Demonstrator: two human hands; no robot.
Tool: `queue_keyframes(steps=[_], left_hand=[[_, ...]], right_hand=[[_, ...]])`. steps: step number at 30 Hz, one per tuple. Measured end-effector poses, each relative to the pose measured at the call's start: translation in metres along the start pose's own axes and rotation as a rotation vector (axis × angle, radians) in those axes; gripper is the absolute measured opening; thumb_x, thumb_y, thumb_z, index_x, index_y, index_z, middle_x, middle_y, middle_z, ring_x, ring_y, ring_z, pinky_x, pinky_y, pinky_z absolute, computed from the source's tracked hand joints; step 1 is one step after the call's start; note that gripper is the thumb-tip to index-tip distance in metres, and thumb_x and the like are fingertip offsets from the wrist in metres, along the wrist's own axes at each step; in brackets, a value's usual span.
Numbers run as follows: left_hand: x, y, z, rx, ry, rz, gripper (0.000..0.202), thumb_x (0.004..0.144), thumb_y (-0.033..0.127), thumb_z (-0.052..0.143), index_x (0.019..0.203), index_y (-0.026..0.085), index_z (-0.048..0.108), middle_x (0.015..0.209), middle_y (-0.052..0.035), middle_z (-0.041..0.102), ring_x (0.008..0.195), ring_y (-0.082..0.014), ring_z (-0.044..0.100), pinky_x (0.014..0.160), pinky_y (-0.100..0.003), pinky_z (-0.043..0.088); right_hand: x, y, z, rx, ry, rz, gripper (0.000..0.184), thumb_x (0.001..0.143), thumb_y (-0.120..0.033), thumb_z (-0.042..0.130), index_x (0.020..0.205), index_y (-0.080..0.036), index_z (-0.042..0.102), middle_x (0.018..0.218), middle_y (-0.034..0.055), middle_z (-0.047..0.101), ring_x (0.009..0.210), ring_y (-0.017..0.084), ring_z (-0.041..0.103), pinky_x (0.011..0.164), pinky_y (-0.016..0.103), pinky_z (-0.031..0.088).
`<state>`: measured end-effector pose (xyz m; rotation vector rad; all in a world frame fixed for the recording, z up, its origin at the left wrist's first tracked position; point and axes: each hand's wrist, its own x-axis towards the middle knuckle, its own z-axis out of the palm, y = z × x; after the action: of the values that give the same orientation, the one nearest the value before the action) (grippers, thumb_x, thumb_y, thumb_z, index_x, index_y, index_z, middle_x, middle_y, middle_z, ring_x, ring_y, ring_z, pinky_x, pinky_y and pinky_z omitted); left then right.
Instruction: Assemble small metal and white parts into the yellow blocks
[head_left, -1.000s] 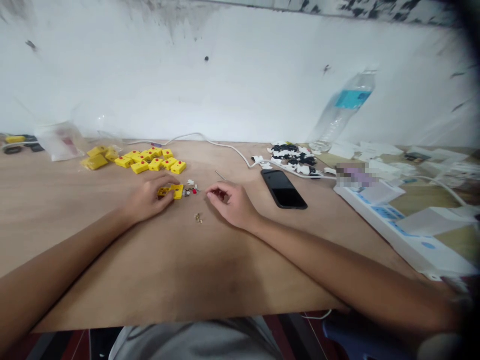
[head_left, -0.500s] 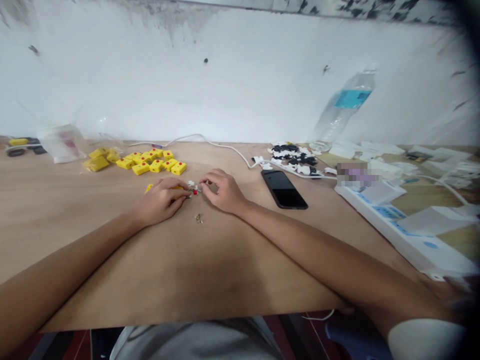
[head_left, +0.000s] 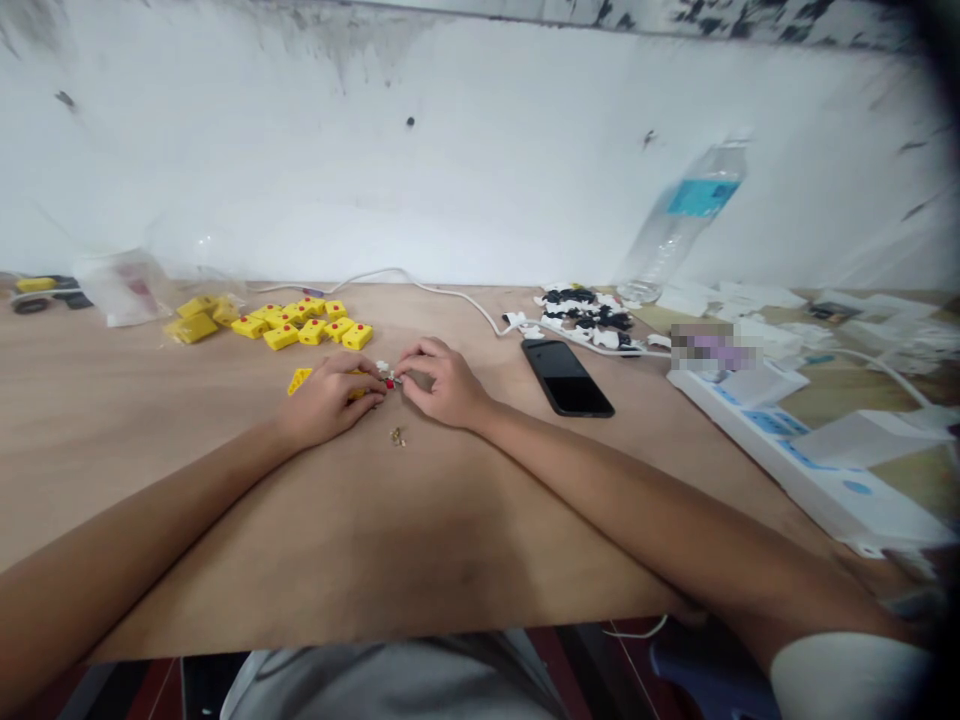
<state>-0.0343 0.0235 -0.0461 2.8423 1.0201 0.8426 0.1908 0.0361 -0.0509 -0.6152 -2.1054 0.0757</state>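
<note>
From the head view, our left hand rests with its fingers together over a yellow plastic block, and our right hand meets it, fingertips pinched on a tiny white-and-red part (too small to name exactly). Small brass bits lie just below on the plywood table, with more yellow blocks beyond and a black smartphone to the right.
</note>
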Motion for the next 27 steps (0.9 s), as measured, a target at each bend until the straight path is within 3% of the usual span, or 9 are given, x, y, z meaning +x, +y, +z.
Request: queue_keyframes(steps=[4, 9, 12, 19, 24, 27], left_hand=[[0.002, 0.005, -0.005, -0.123, 0.049, -0.080, 0.023, 0.096, 0.031, 0.053, 0.095, 0.020, 0.073, 0.101, -0.0081, 0.071, 0.098, -0.0228, 0.065, 0.090, -0.037, 0.051], [-0.001, 0.006, -0.015, -0.252, 0.315, -0.364, 0.025, 0.094, 0.038, 0.054, 0.097, 0.019, 0.070, 0.096, -0.0067, 0.074, 0.090, -0.0210, 0.067, 0.085, -0.033, 0.053], [-0.005, 0.004, -0.018, -0.403, 0.410, -0.469, 0.027, 0.091, 0.041, 0.060, 0.099, 0.017, 0.070, 0.096, -0.0074, 0.074, 0.088, -0.0202, 0.068, 0.083, -0.033, 0.054], [-0.008, 0.002, -0.018, -0.661, 0.502, -0.499, 0.032, 0.076, 0.038, 0.078, 0.098, 0.017, 0.070, 0.090, -0.0045, 0.072, 0.082, -0.0172, 0.067, 0.083, -0.032, 0.056], [-0.008, 0.005, -0.017, -0.735, 0.495, -0.490, 0.031, 0.072, 0.037, 0.083, 0.093, 0.017, 0.071, 0.087, -0.0044, 0.073, 0.079, -0.0169, 0.067, 0.080, -0.032, 0.057], [-0.008, 0.007, -0.016, -0.703, 0.485, -0.480, 0.028, 0.074, 0.039, 0.081, 0.090, 0.018, 0.072, 0.089, -0.0052, 0.074, 0.081, -0.0179, 0.068, 0.081, -0.032, 0.058]], right_hand=[[-0.001, -0.003, 0.000, 0.013, -0.016, -0.013, 0.016, 0.087, -0.013, 0.057, 0.087, -0.017, 0.072, 0.092, 0.0081, 0.067, 0.090, 0.019, 0.062, 0.086, 0.034, 0.051], [0.004, -0.012, 0.000, -0.003, -0.162, -0.052, 0.017, 0.091, -0.017, 0.059, 0.094, -0.018, 0.075, 0.094, 0.0076, 0.068, 0.091, 0.019, 0.060, 0.089, 0.033, 0.048], [0.016, -0.019, 0.003, -0.071, -0.305, -0.052, 0.016, 0.090, -0.023, 0.063, 0.091, -0.018, 0.078, 0.089, 0.0081, 0.067, 0.091, 0.021, 0.058, 0.087, 0.034, 0.046], [0.035, -0.032, 0.012, -0.174, -0.581, 0.010, 0.014, 0.088, -0.017, 0.065, 0.083, -0.017, 0.079, 0.080, 0.0070, 0.069, 0.081, 0.019, 0.059, 0.082, 0.032, 0.043], [0.028, -0.028, 0.010, -0.218, -0.583, -0.004, 0.013, 0.092, -0.019, 0.062, 0.085, -0.016, 0.073, 0.085, 0.0086, 0.069, 0.085, 0.021, 0.059, 0.085, 0.033, 0.043], [0.024, -0.026, 0.006, -0.197, -0.488, -0.002, 0.013, 0.094, -0.019, 0.059, 0.086, -0.015, 0.069, 0.088, 0.0093, 0.067, 0.088, 0.021, 0.058, 0.089, 0.035, 0.043]])
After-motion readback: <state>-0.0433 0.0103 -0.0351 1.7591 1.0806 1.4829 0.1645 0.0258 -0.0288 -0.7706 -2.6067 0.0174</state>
